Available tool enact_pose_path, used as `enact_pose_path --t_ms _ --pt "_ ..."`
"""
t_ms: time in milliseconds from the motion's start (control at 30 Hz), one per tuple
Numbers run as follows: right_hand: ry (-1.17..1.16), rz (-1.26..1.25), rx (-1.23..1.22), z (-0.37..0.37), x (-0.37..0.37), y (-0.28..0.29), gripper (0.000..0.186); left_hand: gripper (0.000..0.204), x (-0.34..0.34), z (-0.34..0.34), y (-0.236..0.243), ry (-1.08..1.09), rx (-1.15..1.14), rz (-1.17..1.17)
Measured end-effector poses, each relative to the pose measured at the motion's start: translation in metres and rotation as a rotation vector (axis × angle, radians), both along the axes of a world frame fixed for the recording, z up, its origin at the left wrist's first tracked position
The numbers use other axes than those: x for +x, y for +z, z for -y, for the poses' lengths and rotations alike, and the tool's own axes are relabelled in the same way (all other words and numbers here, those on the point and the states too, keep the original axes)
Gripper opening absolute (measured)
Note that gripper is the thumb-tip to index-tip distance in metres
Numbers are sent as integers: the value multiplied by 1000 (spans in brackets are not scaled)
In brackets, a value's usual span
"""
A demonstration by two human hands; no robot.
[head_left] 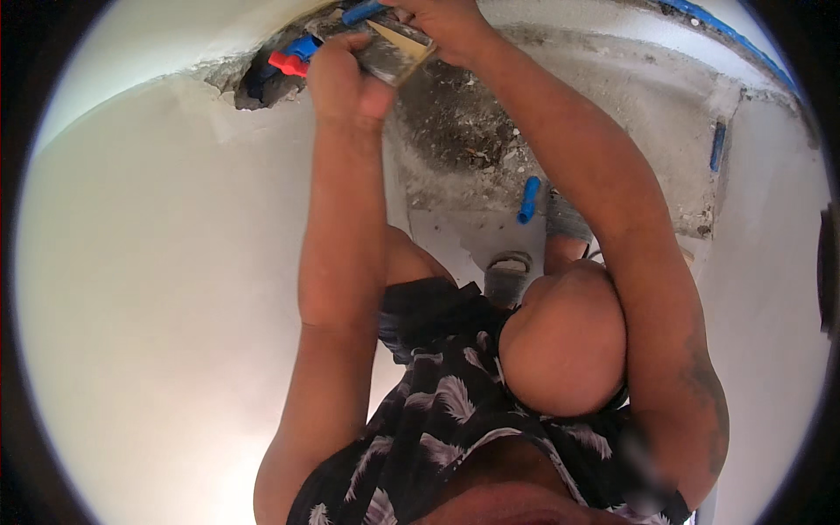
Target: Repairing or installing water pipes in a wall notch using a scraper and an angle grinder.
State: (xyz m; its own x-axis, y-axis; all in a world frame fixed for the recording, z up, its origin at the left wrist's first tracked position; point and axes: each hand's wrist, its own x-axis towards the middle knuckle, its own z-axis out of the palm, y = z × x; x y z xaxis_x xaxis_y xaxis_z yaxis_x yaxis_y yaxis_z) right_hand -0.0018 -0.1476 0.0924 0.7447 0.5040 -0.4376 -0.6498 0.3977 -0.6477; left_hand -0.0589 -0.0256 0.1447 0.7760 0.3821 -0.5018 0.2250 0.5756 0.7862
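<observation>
At the far edge, both hands are at a small flat grey piece [389, 58] with a pale beige triangular face; its exact kind I cannot make out. My left hand [339, 83] grips it from the near left, fingers bent over its edge and thumb below. My right hand [446, 31] is closed at its far right corner, the fingers partly cut off by the picture's edge. A blue pipe [361, 11] shows just beyond, close to the right fingers. Left of my left hand, a red fitting [287, 64] and a blue fitting [304, 46] sit in a broken hole in the wall.
A short blue pipe piece [528, 199] lies on the rough, stained floor [612, 105] near my feet. Another blue piece [717, 146] is at the right. A blue pipe [744, 39] curves along the far right edge. A pale wall [157, 262] rises at left.
</observation>
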Motion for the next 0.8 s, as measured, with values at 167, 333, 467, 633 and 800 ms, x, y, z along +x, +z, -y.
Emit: enact_pose_path --t_ms 167,333,467,633,800 --pt "-83 71 64 -2 0 -3 33 30 4 18 -1 123 -32 57" --pt "-16 112 -84 2 3 -4 40 29 -1 47 0 150 336 102" --pt "10 120 -75 5 1 -3 45 35 7 48 -5 173 62 317" --pt "-18 132 0 5 -3 4 46 32 -6 50 -15 159 314 267" --pt "-11 113 -88 12 -4 13 43 49 -2 57 -24 113 554 -104"
